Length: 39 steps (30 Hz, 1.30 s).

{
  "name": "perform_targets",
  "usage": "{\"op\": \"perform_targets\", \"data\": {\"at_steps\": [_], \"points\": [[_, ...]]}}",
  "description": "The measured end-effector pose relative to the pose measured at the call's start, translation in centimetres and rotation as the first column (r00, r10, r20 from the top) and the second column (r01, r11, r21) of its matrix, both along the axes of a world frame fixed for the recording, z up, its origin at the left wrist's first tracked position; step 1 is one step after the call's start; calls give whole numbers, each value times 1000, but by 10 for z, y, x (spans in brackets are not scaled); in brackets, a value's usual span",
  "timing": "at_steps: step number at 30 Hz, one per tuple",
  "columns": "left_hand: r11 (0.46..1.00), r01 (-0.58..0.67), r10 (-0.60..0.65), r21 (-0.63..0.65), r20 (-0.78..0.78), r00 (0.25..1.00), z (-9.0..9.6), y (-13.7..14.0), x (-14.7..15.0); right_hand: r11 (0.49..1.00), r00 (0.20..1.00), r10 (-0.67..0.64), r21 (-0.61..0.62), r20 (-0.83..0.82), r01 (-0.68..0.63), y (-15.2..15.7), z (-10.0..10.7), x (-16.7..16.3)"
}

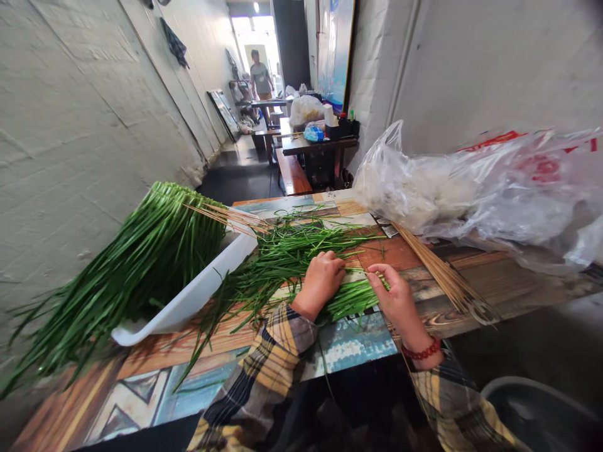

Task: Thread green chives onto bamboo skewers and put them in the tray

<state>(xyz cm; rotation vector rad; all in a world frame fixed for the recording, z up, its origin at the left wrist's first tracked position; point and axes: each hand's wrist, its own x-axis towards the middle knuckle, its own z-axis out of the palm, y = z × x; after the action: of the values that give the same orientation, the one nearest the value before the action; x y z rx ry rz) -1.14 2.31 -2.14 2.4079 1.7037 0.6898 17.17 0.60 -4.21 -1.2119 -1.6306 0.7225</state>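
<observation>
Loose garlic chives (301, 245) lie spread across the patterned wooden table. My left hand (324, 281) is closed on a few of them, its fingers curled over the stalks. Just to its right, my right hand (393, 300) pinches near the pale stalk ends, thumb and fingertips together; a thin stick seems to run down along that wrist. Under both hands lies another small bunch of chives (353, 300). At the left, a white tray (188, 295) bears a big stack of chives (174, 232) in a neat row, with several thin skewers (230, 216) at its far end.
A bundle of bamboo skewers (438, 270) lies right of my right hand. Clear plastic bags (471, 182) fill the table's right rear. A dark tub (537, 408) stands below at right. Farther back are a table with bags (320, 144), a bench (292, 169) and a person (260, 75).
</observation>
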Motion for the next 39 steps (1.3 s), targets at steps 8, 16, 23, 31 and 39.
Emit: {"op": "perform_targets", "data": {"at_steps": [8,16,23,31,39], "points": [[998,24,-47,64,378,925,5,1,5,999,999,40,-35,-20,-40,-1,1,-1],[984,149,-51,-97,650,758,12,-6,15,998,999,51,-47,-11,-51,-1,3,0],[983,167,-75,-82,646,759,18,-8,16,998,998,54,-30,-18,-54,-1,4,0],[987,151,-81,-52,650,755,17,-7,15,997,997,77,-13,-29,-77,-2,5,0],[987,157,-102,-31,634,767,18,-7,14,995,994,94,-22,-55,-95,-2,3,0]]}}
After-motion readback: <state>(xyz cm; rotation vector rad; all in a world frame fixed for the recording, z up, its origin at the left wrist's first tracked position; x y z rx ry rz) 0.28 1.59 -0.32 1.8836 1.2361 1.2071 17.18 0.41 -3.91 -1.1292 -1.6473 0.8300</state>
